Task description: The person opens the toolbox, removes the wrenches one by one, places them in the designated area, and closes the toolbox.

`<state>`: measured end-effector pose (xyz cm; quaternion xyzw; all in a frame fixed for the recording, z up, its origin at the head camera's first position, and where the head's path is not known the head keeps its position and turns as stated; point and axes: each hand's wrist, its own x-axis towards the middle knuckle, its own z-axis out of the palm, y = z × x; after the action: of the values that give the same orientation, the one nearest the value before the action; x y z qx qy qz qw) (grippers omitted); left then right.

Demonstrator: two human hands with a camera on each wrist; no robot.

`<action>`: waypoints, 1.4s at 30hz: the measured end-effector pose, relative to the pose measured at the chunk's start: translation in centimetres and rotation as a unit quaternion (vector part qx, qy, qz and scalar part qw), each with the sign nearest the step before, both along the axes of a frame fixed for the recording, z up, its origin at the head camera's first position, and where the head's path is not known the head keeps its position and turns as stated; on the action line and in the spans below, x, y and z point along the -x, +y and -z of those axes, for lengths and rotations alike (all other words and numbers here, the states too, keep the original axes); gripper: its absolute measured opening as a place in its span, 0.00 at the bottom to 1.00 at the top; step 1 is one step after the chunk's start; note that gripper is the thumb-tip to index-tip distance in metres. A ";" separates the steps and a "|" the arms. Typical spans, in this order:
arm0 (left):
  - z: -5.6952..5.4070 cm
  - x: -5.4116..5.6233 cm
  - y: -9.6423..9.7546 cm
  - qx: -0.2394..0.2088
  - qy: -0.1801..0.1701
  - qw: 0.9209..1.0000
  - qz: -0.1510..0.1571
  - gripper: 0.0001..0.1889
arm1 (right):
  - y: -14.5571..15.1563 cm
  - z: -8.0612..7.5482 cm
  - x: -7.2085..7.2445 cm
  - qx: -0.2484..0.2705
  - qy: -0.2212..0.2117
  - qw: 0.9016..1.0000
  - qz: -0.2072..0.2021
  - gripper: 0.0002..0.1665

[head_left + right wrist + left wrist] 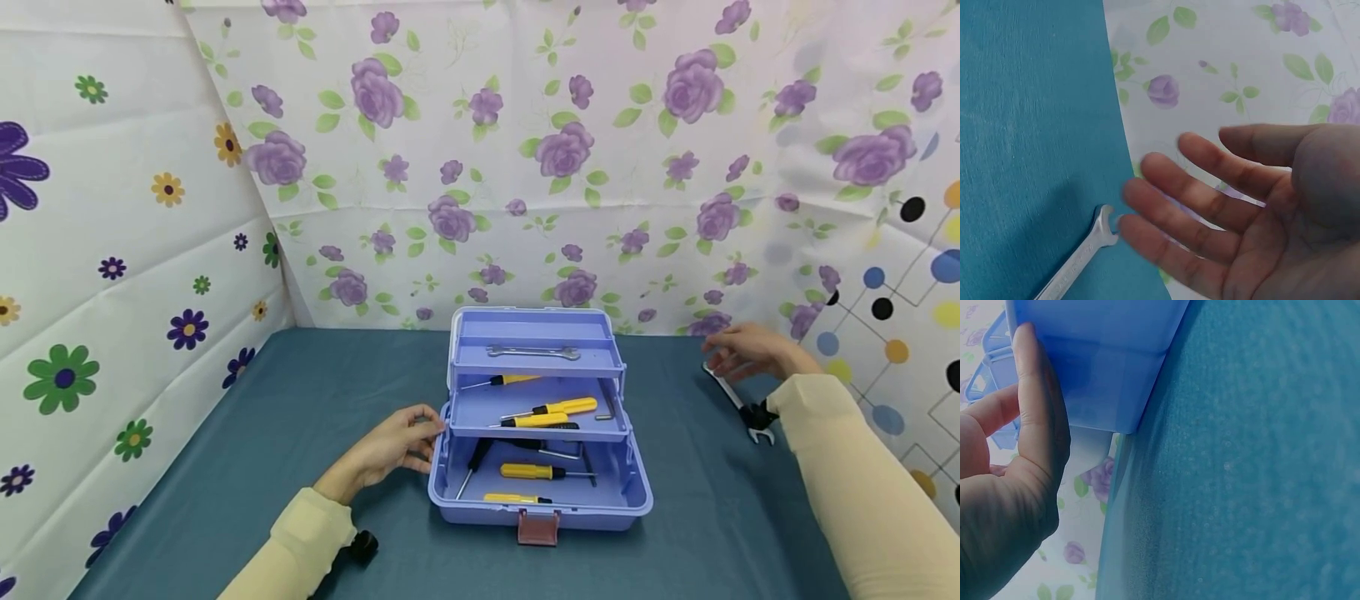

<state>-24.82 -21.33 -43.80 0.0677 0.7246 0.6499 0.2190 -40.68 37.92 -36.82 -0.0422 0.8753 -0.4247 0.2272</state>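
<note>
A lilac toolbox stands unfolded on the table, its tiers stepped upward. My left hand is at its left side, the fingers fairly straight; in the left wrist view a fingertip touches the box wall. Over to the right, my right hand hovers with loosely spread fingers and nothing in them. Beneath it lies a silver wrench, its middle partly covered by the dark wrist camera. The right wrist view shows the wrench's open-ended head near the fingertips, apart from them.
A double-ended wrench lies in the top tray. Yellow-handled screwdrivers and a hex key are in the middle tray. The bottom holds more screwdrivers, yellow and black. Flowered cloth closes off the back and sides.
</note>
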 end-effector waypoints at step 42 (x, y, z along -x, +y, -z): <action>0.0 -0.1 -0.1 -0.003 0.006 1.000 0.007 0.14 | -10.7 -7.8 -2.1 0.080 0.120 0.988 -0.051 0.29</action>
<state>-24.72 -21.45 -43.84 0.0778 0.7232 0.6503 0.2189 -38.56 27.24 -29.04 -0.1559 0.8562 -0.4729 0.1376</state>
